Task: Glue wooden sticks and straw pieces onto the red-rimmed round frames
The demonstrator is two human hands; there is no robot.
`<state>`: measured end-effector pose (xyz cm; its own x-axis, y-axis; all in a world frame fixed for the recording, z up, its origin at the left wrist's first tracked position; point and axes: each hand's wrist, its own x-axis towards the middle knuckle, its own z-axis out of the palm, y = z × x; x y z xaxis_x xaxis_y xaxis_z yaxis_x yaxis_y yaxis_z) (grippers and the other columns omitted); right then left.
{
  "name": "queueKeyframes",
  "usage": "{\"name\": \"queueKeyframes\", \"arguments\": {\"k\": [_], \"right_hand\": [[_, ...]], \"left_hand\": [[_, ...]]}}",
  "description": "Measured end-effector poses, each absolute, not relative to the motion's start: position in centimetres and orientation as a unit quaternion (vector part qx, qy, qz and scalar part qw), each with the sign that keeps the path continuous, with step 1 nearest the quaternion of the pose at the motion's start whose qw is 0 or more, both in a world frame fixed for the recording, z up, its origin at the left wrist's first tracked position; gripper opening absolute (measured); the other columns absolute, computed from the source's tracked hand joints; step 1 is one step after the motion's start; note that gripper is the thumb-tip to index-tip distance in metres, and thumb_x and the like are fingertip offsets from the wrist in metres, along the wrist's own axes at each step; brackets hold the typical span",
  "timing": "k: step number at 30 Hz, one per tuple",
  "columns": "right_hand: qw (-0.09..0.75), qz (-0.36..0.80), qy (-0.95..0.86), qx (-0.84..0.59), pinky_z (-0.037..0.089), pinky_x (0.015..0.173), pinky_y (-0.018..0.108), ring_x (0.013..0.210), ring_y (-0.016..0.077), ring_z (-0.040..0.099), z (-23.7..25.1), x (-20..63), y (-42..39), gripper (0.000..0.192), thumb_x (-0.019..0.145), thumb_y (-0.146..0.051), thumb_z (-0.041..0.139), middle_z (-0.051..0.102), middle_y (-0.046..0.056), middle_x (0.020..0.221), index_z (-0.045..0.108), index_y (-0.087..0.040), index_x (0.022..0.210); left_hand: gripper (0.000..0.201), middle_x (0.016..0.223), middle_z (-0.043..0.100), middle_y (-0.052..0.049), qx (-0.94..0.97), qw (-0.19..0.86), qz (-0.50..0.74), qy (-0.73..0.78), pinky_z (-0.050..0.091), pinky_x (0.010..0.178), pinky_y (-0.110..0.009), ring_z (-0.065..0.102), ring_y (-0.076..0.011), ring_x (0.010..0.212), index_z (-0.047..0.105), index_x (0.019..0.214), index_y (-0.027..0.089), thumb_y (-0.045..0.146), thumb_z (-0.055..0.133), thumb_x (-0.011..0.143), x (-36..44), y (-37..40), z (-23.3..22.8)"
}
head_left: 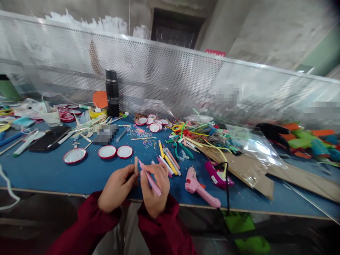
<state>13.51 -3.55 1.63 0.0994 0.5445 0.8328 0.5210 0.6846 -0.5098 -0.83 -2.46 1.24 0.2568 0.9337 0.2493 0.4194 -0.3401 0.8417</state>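
Here left hand [117, 187] holds a wooden stick [136, 165], right hand [154, 189] a pink marker [150, 179].

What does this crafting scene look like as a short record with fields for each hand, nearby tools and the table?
left hand: left hand holds a wooden stick upright
right hand: right hand grips a pink marker, tip toward the stick
nearby tools: pink glue gun lying right of the hands; loose markers just beyond
table: blue table with red-rimmed lids, a black flask, cardboard
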Motion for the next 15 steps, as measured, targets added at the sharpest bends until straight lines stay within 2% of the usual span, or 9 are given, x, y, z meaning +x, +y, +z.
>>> {"name": "queueKeyframes", "arguments": {"k": [4,9,12,15], "right_hand": [[0.650,0.003,-0.654,-0.388,0.042,0.099,0.041,0.082,0.0152,0.067,1.37,13.64,-3.69,0.013,0.091,-0.014,0.057,0.072,0.000,0.090,0.063,-0.022,0.100],[0.633,0.042,-0.673,-0.380,0.041,0.100,0.043,0.084,0.0163,0.065,1.48,13.75,-4.08,0.012,0.091,-0.016,0.054,0.070,0.000,0.085,0.063,-0.023,0.094],[0.635,0.031,-0.658,-0.403,0.042,0.100,0.044,0.083,0.0159,0.065,1.43,13.53,-4.13,0.014,0.091,-0.015,0.053,0.068,0.000,0.085,0.062,-0.022,0.099],[0.643,0.010,-0.645,-0.413,0.042,0.103,0.045,0.081,0.0162,0.065,1.23,13.31,-4.02,0.011,0.087,-0.016,0.058,0.068,0.001,0.083,0.060,-0.020,0.097]], "left_hand": [[0.024,0.086,0.066,-0.004,0.736,0.303,0.401,0.454,0.045,0.076,-0.028,0.059,-0.0188,0.082,0.064,0.084,0.019,0.036,0.050,0.094,-1.01,-2.07,0.85],[0.021,0.087,0.064,-0.001,0.696,0.359,0.426,0.453,0.045,0.072,-0.027,0.058,-0.0173,0.079,0.057,0.111,0.021,0.031,0.052,0.093,-1.05,-1.97,0.44],[0.015,0.084,0.063,-0.001,0.703,0.362,0.411,0.454,0.041,0.066,-0.025,0.054,-0.0153,0.073,0.058,0.100,0.020,0.032,0.050,0.094,-1.00,-2.22,0.67],[0.023,0.079,0.059,0.000,0.708,0.357,0.400,0.459,0.039,0.064,-0.025,0.051,-0.0143,0.070,0.057,0.089,0.019,0.037,0.046,0.097,-0.95,-2.42,0.99]]}}
